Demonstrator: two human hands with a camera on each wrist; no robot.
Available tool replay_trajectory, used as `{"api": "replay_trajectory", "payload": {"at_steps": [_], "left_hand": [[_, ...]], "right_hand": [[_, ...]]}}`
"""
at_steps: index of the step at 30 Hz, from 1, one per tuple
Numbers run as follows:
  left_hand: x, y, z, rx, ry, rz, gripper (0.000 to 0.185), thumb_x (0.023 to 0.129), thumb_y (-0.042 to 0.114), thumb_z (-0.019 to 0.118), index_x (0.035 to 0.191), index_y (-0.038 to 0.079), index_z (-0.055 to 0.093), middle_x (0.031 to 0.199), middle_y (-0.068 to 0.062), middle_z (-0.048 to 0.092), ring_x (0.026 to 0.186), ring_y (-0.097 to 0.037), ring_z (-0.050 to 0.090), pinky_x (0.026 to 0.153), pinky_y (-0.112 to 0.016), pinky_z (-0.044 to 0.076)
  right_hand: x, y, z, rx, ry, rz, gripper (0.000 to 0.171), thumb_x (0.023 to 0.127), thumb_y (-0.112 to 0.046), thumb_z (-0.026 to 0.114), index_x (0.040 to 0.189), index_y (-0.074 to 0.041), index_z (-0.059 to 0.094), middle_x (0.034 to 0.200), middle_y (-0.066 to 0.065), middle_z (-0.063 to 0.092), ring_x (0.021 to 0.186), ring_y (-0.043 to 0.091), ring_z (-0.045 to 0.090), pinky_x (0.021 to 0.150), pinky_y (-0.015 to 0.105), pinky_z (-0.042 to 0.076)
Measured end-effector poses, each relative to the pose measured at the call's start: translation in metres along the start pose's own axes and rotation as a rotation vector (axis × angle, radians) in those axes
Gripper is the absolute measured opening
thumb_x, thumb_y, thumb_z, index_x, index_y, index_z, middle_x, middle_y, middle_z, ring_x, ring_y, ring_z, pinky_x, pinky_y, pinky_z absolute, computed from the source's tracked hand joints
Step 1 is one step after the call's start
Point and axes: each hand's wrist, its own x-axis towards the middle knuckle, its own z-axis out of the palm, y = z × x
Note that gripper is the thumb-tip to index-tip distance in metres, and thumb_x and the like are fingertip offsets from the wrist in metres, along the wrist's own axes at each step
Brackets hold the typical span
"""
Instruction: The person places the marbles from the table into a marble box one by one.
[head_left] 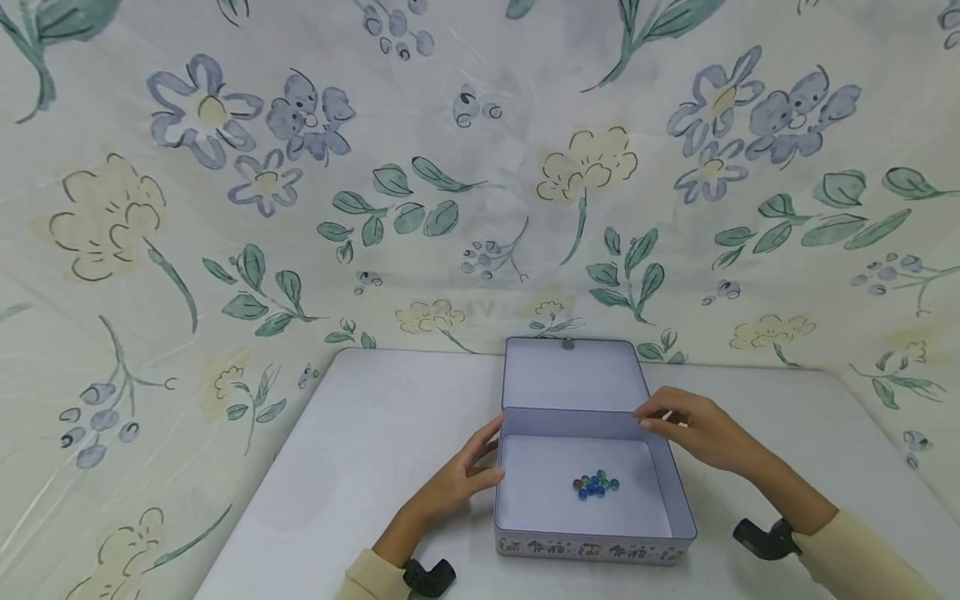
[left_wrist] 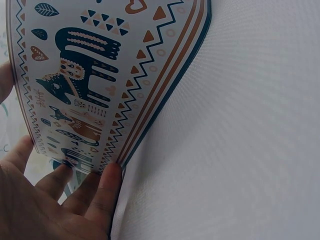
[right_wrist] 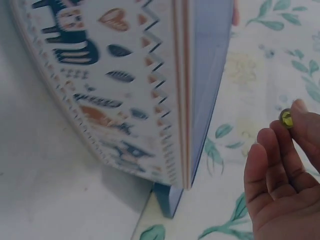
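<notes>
An open tin box [head_left: 592, 546] with printed animal patterns stands on the white table [head_left: 360, 467], its lid [head_left: 573, 375] upright at the back. Several blue and green marbles [head_left: 596, 485] lie clustered on the box floor. My left hand [head_left: 480, 467] rests with straight fingers against the box's left wall [left_wrist: 95, 75]; the left hand's fingertips [left_wrist: 107, 175] touch the wall's lower edge. My right hand [head_left: 675, 421] hovers at the box's right back corner. In the right wrist view the right hand [right_wrist: 285, 165] pinches a yellow-green marble [right_wrist: 286, 118] beside the box wall [right_wrist: 115, 85].
A floral cloth [head_left: 480, 167] hangs behind and around the table. Black wrist-camera mounts sit at my left wrist [head_left: 429, 575] and right wrist [head_left: 761, 537]. Bare tabletop lies to the left [head_left: 337, 450] and to the right [head_left: 810, 433] of the box.
</notes>
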Motion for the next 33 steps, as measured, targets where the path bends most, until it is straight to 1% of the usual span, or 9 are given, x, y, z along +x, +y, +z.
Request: {"api": "replay_trajectory", "payload": {"at_steps": [5,10,16,22,27,29,33], "left_hand": [[0.0,0.001,-0.001,0.0,0.0,-0.004,0.075,0.101,0.023,0.057,0.162,0.025,0.013,0.17,-0.007,0.008,0.151,-0.044,0.022,0.116,-0.062,0.033],[0.001,0.002,-0.002,0.003,-0.002,0.006,0.076,0.101,0.023,0.058,0.162,0.023,0.012,0.169,-0.009,0.008,0.15,-0.045,0.023,0.115,-0.063,0.034],[0.0,0.002,-0.001,-0.006,-0.003,0.008,0.076,0.101,0.023,0.058,0.162,0.024,0.013,0.169,-0.009,0.008,0.151,-0.045,0.023,0.115,-0.062,0.035],[0.0,-0.001,0.0,0.003,0.003,0.003,0.075,0.101,0.025,0.057,0.162,0.027,0.013,0.169,-0.01,0.009,0.15,-0.046,0.023,0.115,-0.062,0.035],[-0.001,0.0,-0.001,-0.002,0.0,0.004,0.075,0.101,0.025,0.057,0.162,0.026,0.013,0.169,-0.01,0.008,0.151,-0.046,0.022,0.115,-0.062,0.034],[-0.001,0.001,-0.001,-0.003,0.001,0.002,0.076,0.101,0.025,0.058,0.162,0.026,0.013,0.169,-0.009,0.008,0.151,-0.046,0.022,0.116,-0.063,0.034],[-0.001,0.002,-0.001,0.001,-0.002,0.004,0.076,0.101,0.026,0.058,0.162,0.024,0.013,0.169,-0.01,0.008,0.15,-0.046,0.023,0.116,-0.063,0.033]], "right_hand": [[0.018,-0.007,0.009,0.024,-0.046,-0.067,0.016,0.095,-0.015,0.067,0.109,-0.017,0.074,0.099,-0.007,0.07,0.086,0.001,0.059,0.074,0.019,0.054],[0.033,-0.01,0.018,0.039,-0.097,-0.092,0.016,0.096,-0.018,0.067,0.11,-0.016,0.074,0.1,-0.006,0.071,0.088,0.001,0.059,0.077,0.02,0.055],[0.046,-0.015,0.029,0.065,-0.174,-0.133,0.017,0.096,-0.019,0.066,0.111,-0.015,0.073,0.104,0.001,0.072,0.091,0.002,0.061,0.08,0.023,0.057],[0.055,-0.021,0.038,0.087,-0.211,-0.14,0.016,0.096,-0.018,0.067,0.11,-0.016,0.074,0.104,0.004,0.072,0.091,0.003,0.061,0.08,0.024,0.057],[0.061,-0.02,0.047,0.085,-0.233,-0.132,0.015,0.096,-0.02,0.067,0.109,-0.016,0.074,0.102,-0.003,0.071,0.09,0.003,0.061,0.08,0.028,0.057],[0.064,-0.018,0.05,0.08,-0.243,-0.129,0.016,0.096,-0.021,0.066,0.109,-0.014,0.074,0.102,-0.005,0.07,0.091,0.003,0.061,0.081,0.028,0.058],[0.067,-0.016,0.058,0.091,-0.274,-0.127,0.018,0.097,-0.021,0.066,0.109,-0.011,0.074,0.102,-0.004,0.07,0.091,0.004,0.062,0.08,0.026,0.058]]}}
